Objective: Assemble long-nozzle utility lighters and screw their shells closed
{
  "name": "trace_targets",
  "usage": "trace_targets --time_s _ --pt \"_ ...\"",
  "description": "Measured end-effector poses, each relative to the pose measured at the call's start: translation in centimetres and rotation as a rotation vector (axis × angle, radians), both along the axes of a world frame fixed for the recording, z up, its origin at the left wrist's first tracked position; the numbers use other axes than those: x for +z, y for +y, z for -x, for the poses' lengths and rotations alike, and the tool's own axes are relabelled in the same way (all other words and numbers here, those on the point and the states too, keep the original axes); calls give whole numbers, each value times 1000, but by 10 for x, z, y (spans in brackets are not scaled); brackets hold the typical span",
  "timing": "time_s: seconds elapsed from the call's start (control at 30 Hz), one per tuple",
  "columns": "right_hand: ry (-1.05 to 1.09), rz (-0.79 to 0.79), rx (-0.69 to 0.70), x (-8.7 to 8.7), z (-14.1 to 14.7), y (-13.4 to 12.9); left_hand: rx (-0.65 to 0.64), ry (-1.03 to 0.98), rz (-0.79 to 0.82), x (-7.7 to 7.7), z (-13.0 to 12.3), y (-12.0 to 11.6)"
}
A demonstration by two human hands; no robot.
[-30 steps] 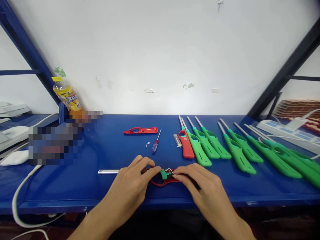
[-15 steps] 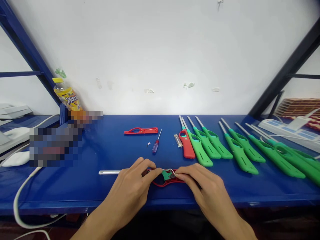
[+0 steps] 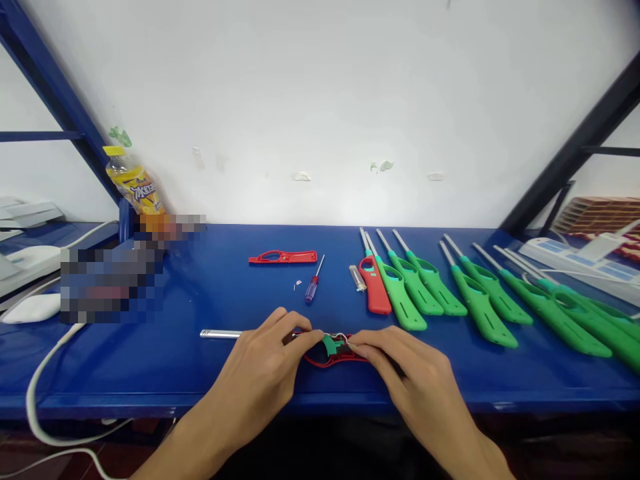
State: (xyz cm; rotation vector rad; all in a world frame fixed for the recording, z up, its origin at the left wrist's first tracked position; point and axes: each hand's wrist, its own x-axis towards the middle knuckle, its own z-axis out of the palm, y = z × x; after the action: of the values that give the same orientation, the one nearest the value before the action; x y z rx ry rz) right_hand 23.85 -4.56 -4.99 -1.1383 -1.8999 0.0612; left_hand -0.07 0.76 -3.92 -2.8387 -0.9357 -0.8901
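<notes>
An opened red lighter (image 3: 327,363) lies near the table's front edge, its metal tube pointing left and a green trigger part and thin white wire showing inside. My left hand (image 3: 273,357) is closed on its front part, thumb and fingertips beside the green piece. Over the handle end, my right hand (image 3: 413,367) pinches at the wire, fingertips together. Behind them lie a loose red casing half (image 3: 283,257), a screwdriver (image 3: 313,287) with a clear purple-red handle, and tiny white pieces (image 3: 298,284).
A small clear-and-metal part (image 3: 357,278) lies beside a whole red lighter (image 3: 377,287). Several green lighters (image 3: 483,310) fill the right side, near a white power strip (image 3: 583,267). At the left are a leaning drink bottle (image 3: 137,190) and a white cable (image 3: 37,380).
The view has shifted slightly. Both hands keep nearly the same places on the opened red lighter, with the right fingertips still at the wire.
</notes>
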Motion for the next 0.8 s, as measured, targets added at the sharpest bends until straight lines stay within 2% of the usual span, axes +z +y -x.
trace_targets --time_s 0.17,0.4,0.8 --pt "37 77 24 -1 1 0 -10 -12 17 0 0 -2" --pt "24 -12 35 2 1 -1 -32 -26 47 1 0 -1" --pt "28 -1 47 -2 1 -2 -62 -29 49 -1 2 2"
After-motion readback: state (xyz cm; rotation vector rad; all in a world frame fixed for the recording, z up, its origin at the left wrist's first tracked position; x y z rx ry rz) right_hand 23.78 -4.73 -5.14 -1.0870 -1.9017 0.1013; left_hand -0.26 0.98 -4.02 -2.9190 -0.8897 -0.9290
